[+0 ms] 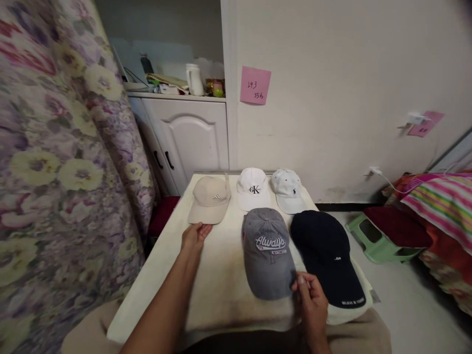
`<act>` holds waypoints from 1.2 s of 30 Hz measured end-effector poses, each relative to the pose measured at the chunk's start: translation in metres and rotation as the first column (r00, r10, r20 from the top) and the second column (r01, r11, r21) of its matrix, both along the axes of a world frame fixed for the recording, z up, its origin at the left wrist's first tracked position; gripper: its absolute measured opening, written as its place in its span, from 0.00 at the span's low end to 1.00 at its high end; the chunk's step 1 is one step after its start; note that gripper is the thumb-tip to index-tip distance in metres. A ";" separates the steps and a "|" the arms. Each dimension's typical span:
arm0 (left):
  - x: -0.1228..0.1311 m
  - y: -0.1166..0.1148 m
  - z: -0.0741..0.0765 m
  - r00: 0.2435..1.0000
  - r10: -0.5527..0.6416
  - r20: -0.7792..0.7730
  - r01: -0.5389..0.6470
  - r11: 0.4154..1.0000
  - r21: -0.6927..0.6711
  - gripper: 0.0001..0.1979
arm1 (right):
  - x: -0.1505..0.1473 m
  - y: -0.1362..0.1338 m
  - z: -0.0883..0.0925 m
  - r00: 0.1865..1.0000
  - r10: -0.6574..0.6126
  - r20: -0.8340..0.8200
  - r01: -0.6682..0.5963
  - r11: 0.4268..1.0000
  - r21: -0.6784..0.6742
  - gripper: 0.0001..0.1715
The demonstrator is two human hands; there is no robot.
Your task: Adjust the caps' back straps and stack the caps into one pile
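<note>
The right forearm rises steeply from the bottom edge, and the right hand [312,297] is curled, its thumb and forefinger pinched together at the right side of a brim. That brim belongs to the gray baseball cap [268,265], which lies on the near half of the table [217,295], right of the middle, brim toward the person. Its crown carries raised white "Always" script with smaller lettering beneath; the fabric looks slightly faded.

Just to its right lies the navy baseball cap [324,250], its long brim also pointing nearward, with a small pale mark on the crown and white lettering along the brim's edge.

The left arm reaches farther out, nearly straight, slanting up from the lower edge. The left hand [194,236] has its fingers bunched, tips touching the front edge of the beige baseball cap [211,196]; whether they grip it, I cannot tell. This cap sits at the table's far left, plain except for a small metallic striped badge.

Beside it along the far edge stand the white baseball cap [253,190] with black "CK" lettering, and the pale baseball cap [287,191] with a small dark horse-rider emblem.
</note>
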State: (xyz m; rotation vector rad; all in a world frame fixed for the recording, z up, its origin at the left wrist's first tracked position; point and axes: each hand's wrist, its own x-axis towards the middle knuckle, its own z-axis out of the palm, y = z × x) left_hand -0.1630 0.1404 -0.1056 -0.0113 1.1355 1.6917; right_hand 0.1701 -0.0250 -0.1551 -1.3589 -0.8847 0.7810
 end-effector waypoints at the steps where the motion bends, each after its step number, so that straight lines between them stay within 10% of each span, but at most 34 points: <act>1: 0.001 -0.001 0.000 1.000 0.001 -0.003 -0.001 1.000 -0.001 0.11 | 0.001 0.001 0.000 1.000 0.001 0.013 -0.001 1.000 -0.008 0.23; 14: 0.012 -0.032 0.004 0.992 -0.082 -0.094 0.083 0.997 0.006 0.06 | 0.002 0.020 -0.006 0.968 0.048 0.247 -0.073 0.993 0.094 0.22; 22: 0.070 -0.065 -0.006 0.929 -0.358 -0.096 0.359 0.933 -0.003 0.06 | 0.004 0.030 -0.009 0.985 0.070 0.155 -0.079 0.996 0.049 0.23; 36: 0.121 -0.040 -0.006 0.868 -0.497 0.003 0.494 0.864 0.097 0.09 | 0.001 0.030 -0.006 0.989 0.083 0.126 -0.094 0.992 0.084 0.16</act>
